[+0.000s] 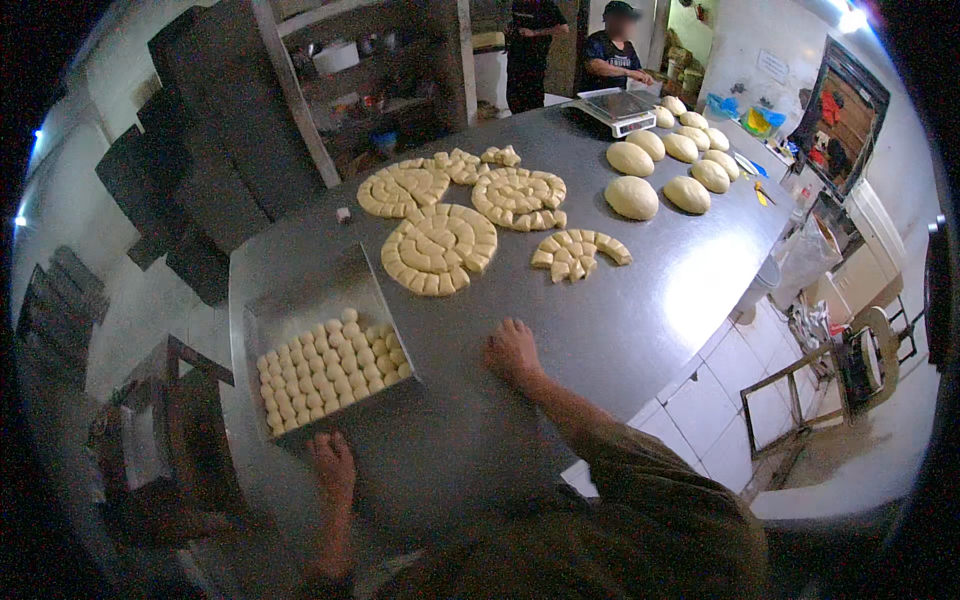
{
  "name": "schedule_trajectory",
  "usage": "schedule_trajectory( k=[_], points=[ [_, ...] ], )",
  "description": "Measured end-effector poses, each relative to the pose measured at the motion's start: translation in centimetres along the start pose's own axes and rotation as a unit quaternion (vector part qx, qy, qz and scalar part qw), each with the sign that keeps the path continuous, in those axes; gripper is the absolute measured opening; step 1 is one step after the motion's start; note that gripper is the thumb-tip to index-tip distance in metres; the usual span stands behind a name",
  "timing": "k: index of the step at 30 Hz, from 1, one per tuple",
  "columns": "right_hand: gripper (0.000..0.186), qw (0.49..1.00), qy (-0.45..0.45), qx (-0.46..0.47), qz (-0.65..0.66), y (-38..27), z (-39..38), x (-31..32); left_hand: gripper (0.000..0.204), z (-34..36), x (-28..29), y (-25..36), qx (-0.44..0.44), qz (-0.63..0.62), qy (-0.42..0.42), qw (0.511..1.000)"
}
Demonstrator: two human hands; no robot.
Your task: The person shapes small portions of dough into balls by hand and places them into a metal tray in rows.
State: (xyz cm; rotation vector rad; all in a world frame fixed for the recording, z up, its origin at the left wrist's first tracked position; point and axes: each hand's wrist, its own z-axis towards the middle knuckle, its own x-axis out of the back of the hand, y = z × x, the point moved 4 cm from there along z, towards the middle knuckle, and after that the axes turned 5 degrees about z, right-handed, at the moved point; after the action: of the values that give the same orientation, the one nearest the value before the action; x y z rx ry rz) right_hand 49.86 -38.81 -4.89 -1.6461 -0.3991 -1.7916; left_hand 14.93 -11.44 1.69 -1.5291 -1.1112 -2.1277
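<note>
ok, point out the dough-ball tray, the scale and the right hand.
metal tray point(305, 298): head view, on its inner floor
scale point(617, 103): head view, on its weighing platform
right hand point(512, 354): head view, on the back of it

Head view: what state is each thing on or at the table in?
Tray: partly filled
Small dough balls: rounded, in rows
Dough coils: cut into segments
Large dough lumps: rounded, uncut
Scale: upright; power unclear
Left hand: by tray's near edge
Right hand: curled, palm hidden

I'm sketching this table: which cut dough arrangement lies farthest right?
The small, incomplete arc: it sits right of the large front round and all other cut dough.
</note>
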Motion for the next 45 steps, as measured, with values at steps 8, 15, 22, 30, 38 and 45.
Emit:
schedule_trajectory(
  k=[8, 15, 22, 30, 38, 45],
  points=[
    [0.027, 0.996, 0.042, 0.037, 0.065, -0.2, -3.3, 0.9, 0.025, -3.5, -0.8, -9.2, -0.256, 0.159, 0.067, 0.951],
    [0.025, 0.974, 0.117, 0.192, 0.013, -3.2, -7.7, -2.6, 0.025, -6.8, -2.8, -11.3, -0.297, 0.092, -0.023, 0.95],
    [0.026, 0.987, 0.162, 0.008, -0.006, 1.7, -4.3, -3.3, 0.025, -3.2, -2.6, -4.6, -0.267, -0.008, -0.057, 0.962],
    [0.022, 0.986, 0.164, -0.019, 0.014, -1.1, -4.6, 1.5, 0.025, 0.5, -4.4, -7.3, -0.205, 0.002, 0.056, 0.977],
    [0.02, 0.977, 0.043, -0.122, 0.168, -6.0, -9.6, 4.2, 0.063, 1.5, 1.4, -18.4, 0.11, 0.173, 0.102, 0.973],
    [0.044, 0.908, -0.197, 0.142, 0.342, -38.1, -10.2, -1.7, 0.078, 1.3, -2.8, -22.6, 0.1, 0.163, 0.158, 0.969]
  ],
)
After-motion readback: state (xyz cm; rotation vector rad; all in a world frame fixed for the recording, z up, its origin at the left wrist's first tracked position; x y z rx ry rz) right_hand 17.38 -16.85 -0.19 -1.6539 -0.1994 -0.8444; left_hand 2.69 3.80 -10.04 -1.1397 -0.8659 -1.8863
